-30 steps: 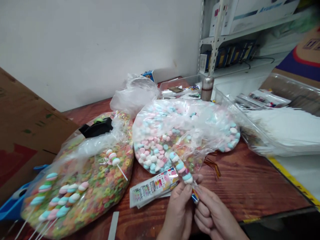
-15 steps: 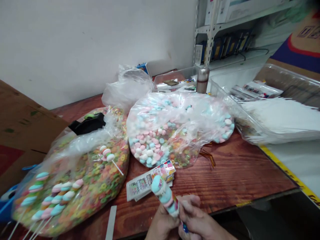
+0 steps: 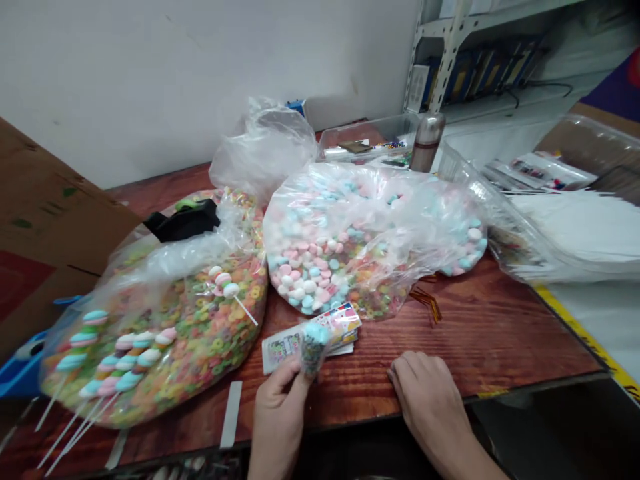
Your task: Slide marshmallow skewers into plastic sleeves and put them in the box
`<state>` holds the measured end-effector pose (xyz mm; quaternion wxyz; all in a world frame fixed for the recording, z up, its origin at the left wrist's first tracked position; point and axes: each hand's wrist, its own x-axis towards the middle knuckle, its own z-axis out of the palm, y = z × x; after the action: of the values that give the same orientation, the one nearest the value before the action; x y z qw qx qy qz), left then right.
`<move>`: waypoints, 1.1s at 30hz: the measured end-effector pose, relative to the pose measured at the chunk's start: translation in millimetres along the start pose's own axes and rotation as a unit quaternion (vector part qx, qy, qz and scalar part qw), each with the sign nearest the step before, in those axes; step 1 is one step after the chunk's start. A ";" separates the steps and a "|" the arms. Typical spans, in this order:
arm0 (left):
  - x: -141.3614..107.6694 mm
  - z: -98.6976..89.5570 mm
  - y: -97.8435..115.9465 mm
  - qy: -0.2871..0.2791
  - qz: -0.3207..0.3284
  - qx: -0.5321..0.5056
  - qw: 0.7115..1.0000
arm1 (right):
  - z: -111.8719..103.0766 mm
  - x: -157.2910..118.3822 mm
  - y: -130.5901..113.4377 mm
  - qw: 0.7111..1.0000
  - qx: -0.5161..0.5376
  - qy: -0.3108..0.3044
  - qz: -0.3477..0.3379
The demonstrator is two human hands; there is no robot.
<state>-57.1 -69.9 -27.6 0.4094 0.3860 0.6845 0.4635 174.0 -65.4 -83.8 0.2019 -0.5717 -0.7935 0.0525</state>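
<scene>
My left hand (image 3: 280,400) is closed around the lower part of a marshmallow stick (image 3: 314,343) in a clear printed bag. Its pale blue top shows above my fingers, over a stack of printed bags (image 3: 283,350). On the table at the right rests my right hand (image 3: 427,387), apart from the left, its fingers curled down and together. The fingertips are hidden, so anything inside is out of sight. Several unwrapped marshmallow sticks (image 3: 127,360) lie on a large bag of coloured cereal rings (image 3: 200,347) at the left.
A clear bag of pastel marshmallows (image 3: 320,213) fills the table's middle. Gold twist ties (image 3: 427,303) lie beside it. Behind stands a metal flask (image 3: 427,142). A clear plastic bin (image 3: 545,230) with white sticks is at right, a cardboard box (image 3: 65,227) at left.
My right hand has let go of the wrapped marshmallow stick and moved right onto the table. My left hand has carried the stick left and slightly up. The camera view has shifted.
</scene>
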 end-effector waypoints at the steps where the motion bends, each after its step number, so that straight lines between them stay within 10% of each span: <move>1: -1.0 3.7 4.0 -0.009 0.027 0.025 0.999 | 0.7 3.1 0.1 1.000 -0.012 0.010 0.004; 7: 1.8 33.1 19.4 -0.081 0.256 0.226 0.936 | -32.8 24.5 0.5 0.990 0.091 0.084 0.071; 12: 4.9 63.8 6.7 -0.032 0.399 0.334 0.853 | -36.6 37.3 -26.2 0.986 0.052 0.155 -0.027; 22: 2.3 71.0 -2.8 -0.037 0.393 0.203 0.896 | -14.7 39.3 -29.7 0.986 0.034 0.148 -0.075; 27: 3.8 74.8 8.8 -0.067 0.293 0.122 0.946 | -11.9 36.4 -27.8 0.984 0.110 0.128 -0.054; 30: 3.7 82.8 25.7 -0.095 0.090 -0.024 0.991 | -12.3 36.5 -28.7 0.967 0.231 0.106 0.019; 33: 3.8 92.9 34.4 -0.135 -0.102 -0.238 0.956 | -17.3 42.5 -30.2 0.901 0.406 0.035 0.148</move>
<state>32.0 -27.5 -17.5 0.6232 0.2648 0.5280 0.5126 142.6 -38.7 -47.5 0.4342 -0.5526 -0.6017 0.3797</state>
